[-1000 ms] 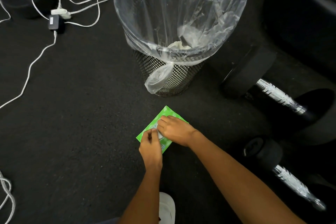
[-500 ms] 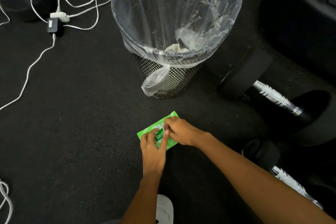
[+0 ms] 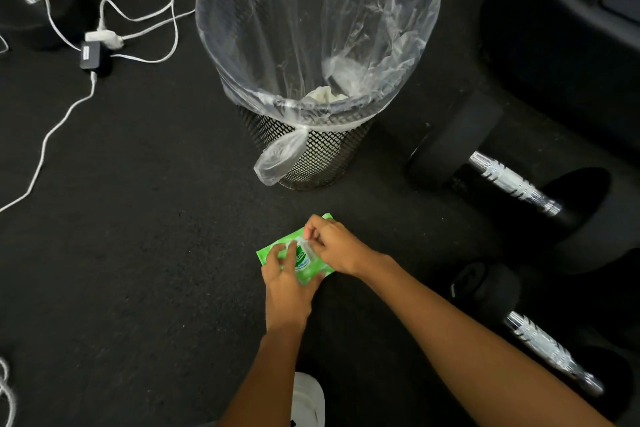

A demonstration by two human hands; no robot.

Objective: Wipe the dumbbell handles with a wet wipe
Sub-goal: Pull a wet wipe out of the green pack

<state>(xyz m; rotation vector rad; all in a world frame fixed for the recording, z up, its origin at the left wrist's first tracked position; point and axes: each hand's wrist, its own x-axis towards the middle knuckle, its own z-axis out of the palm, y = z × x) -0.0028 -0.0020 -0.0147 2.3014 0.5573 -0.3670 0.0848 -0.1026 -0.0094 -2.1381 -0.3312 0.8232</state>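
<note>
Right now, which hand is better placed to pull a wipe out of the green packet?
The right hand: it pinches what looks like the clear flap at the opening of the green packet, while the left hand holds the packet steady. The dumbbell handles also lie on its side.

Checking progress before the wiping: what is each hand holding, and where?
Left hand grips the pack by its near edge; right hand pinches a pale flap at its middle.

Head-worn wide view, steeply downward, close above the floor (image 3: 121, 253)
</note>
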